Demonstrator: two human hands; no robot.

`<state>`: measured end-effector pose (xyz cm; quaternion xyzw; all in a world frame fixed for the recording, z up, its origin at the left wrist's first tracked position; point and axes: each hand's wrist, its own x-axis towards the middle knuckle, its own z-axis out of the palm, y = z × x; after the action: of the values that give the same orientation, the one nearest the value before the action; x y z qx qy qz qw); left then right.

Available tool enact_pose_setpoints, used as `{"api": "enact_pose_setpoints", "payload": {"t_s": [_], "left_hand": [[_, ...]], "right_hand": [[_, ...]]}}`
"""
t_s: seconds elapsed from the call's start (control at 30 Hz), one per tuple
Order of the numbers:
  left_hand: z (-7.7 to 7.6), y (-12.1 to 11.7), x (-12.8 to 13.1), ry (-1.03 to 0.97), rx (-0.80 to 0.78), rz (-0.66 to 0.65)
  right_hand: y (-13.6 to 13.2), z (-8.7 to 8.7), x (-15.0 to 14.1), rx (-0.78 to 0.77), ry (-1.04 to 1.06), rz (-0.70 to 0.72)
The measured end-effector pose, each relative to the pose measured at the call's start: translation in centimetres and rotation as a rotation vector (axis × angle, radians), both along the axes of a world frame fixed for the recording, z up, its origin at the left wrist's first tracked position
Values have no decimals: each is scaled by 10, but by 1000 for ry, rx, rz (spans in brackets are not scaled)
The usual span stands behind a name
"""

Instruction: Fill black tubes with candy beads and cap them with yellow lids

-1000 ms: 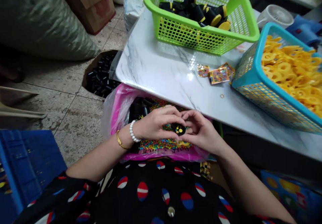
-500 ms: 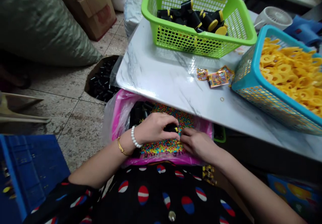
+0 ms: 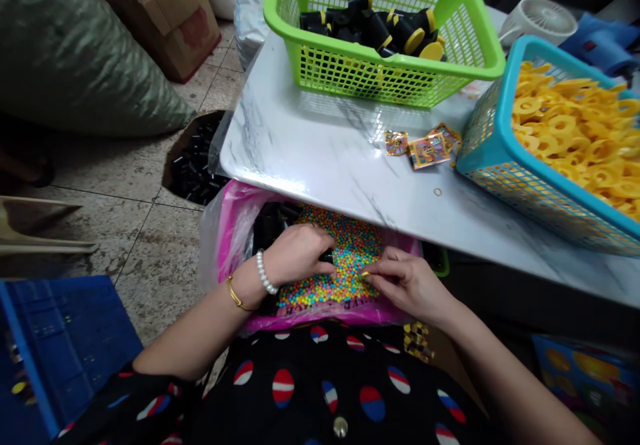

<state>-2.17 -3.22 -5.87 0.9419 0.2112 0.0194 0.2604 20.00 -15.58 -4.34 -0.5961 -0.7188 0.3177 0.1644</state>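
Note:
My left hand (image 3: 297,253), with a pearl bracelet and a gold bangle at the wrist, is closed around a small black tube (image 3: 327,256) held low over a heap of small coloured candy beads (image 3: 345,252). The beads lie in a pink plastic bag (image 3: 235,232) on my lap, under the table's near edge. More black tubes (image 3: 270,222) lie at the bag's left side. My right hand (image 3: 405,282) rests on the beads just right of the tube, its thumb and forefinger pinched on a small yellow piece (image 3: 365,274).
A white marbled table (image 3: 330,158) carries a green basket (image 3: 480,45) of black tubes with yellow caps, a blue basket (image 3: 495,145) of yellow rings, and small printed packets (image 3: 425,148). On the floor stand a box of black tubes (image 3: 193,162) and a blue crate (image 3: 60,338).
Both hands have come down from in front of me, where they held the black tube open end up, into the bead heap. The left hand now dips the tube among the beads.

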Motion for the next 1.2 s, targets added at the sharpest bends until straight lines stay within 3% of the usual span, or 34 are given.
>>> {"api": "enact_pose_setpoints", "payload": {"t_s": [0.1, 0.23, 0.47, 0.57, 0.77, 0.97, 1.1, 1.2], "left_hand": [[-2, 0, -1, -53, -4, 2], [3, 0, -4, -297, -90, 22], [14, -1, -5, -641, -239, -9], [5, -2, -3, -575, -167, 6], [-3, -2, -3, -175, -33, 5], [4, -3, -2, -390, -208, -106], [-2, -4, 0, -296, -176, -67], [-4, -5, 0, -348, -265, -88]], "right_hand": [[1, 3, -1, -42, 82, 10], [4, 0, -2, -65, 184, -50], [1, -19, -5, 36, 37, -2], [1, -14, -9, 55, 57, -35], [2, 0, -10, -24, 47, -96], [-1, 20, -8, -132, 248, -180], [-3, 28, -4, -157, 340, -299], [-8, 25, -1, -213, 398, -311]]}}
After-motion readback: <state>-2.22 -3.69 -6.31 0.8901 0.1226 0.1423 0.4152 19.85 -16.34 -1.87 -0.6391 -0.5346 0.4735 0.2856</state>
